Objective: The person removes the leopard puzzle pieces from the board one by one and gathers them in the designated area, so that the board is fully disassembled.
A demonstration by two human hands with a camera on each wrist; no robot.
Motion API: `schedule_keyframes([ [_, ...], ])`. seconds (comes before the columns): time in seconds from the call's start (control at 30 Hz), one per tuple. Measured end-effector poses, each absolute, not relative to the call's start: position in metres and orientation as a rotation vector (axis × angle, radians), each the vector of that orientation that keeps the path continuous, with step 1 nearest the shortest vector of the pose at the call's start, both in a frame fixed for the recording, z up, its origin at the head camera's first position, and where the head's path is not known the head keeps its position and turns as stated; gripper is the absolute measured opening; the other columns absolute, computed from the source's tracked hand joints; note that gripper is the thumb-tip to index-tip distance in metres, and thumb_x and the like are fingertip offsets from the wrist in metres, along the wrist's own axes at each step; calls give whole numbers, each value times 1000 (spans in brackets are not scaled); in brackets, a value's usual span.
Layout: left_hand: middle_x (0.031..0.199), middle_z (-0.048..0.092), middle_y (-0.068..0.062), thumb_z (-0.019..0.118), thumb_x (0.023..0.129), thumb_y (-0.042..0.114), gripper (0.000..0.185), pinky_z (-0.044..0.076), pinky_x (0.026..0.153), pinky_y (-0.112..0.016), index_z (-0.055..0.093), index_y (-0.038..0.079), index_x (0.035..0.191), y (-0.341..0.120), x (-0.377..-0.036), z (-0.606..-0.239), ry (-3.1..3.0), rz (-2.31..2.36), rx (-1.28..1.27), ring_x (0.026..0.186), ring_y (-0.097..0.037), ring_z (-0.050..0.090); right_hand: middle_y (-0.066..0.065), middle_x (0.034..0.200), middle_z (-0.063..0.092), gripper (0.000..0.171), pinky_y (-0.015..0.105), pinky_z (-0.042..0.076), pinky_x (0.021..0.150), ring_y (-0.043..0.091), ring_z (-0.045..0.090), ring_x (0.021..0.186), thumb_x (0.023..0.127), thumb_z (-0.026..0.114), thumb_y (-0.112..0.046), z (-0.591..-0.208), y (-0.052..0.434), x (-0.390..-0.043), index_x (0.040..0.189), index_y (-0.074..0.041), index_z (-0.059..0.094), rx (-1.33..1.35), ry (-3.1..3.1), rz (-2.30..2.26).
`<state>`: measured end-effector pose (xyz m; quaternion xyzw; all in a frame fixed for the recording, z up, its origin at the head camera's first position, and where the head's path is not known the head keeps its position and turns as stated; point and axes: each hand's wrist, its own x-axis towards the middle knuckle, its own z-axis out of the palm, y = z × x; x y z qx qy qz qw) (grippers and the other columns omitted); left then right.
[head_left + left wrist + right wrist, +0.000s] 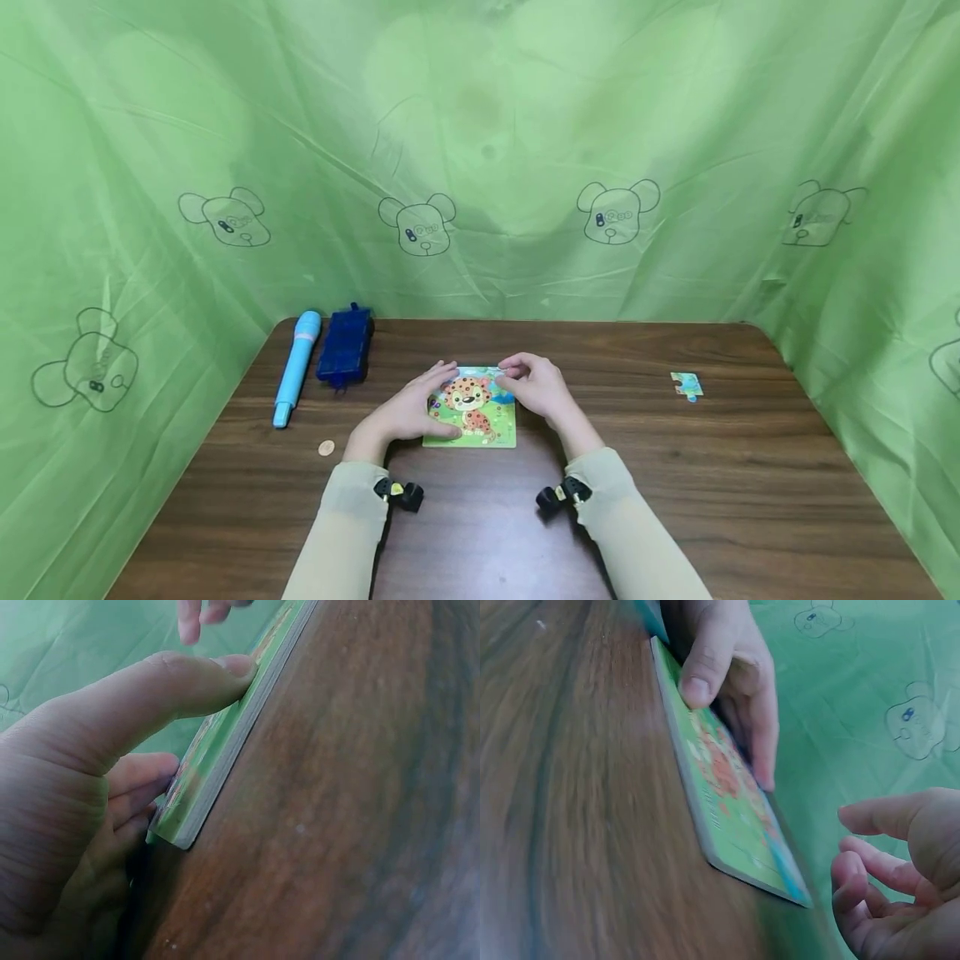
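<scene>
A jigsaw puzzle board (487, 425) with a spotted cub on a green ground lies flat on the table. My left hand (405, 412) rests on its left side. The straight thumb (217, 679) presses the face near the front edge, while the other fingers stretch along the left edge. At the board's upper right corner is my right hand (536, 385). Its fingers (881, 870) are loosely bent, with thumb and forefinger apart and nothing between them; in the right wrist view a gap shows between them and the board.
A loose blue-green jigsaw piece (687, 385) lies far right on the brown table (750, 500). On the left are a light blue toy microphone (297, 371), a dark blue translucent case (345, 346) and a small beige disc (326, 447). Green curtain (487, 275) surrounds the table's back and sides.
</scene>
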<state>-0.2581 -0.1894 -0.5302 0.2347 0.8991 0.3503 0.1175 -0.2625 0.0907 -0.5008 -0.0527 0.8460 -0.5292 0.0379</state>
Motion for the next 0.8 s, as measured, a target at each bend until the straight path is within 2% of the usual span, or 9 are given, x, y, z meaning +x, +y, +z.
schedule_keyframes([
  [0.17, 181, 27, -2, 97, 79, 51, 115, 22, 130, -66, 38, 14, 171, -189, -261, -532, 2631, 1025, 693, 169, -29, 11, 3, 99, 75, 27, 30, 54, 76, 18, 67, 90, 95, 85, -16, -513, 74, -267, 119, -5, 79, -155, 2566, -1642],
  [0.4, 180, 29, -4, 98, 79, 50, 114, 20, 131, -65, 40, 12, 170, -190, -262, -532, 2616, 1061, 702, 169, -30, 12, 0, 96, 75, 29, 28, 54, 71, 13, 67, 82, 92, 86, -15, -522, 62, -266, 119, -7, 79, -164, 2573, -1617],
  [0.8, 181, 27, -3, 97, 81, 49, 113, 19, 132, -63, 39, 13, 171, -190, -261, -532, 2603, 1057, 702, 169, -29, 10, 0, 94, 74, 40, 25, 51, 66, 11, 64, 78, 90, 87, -12, -522, 60, -263, 129, -2, 80, -123, 2564, -1565],
])
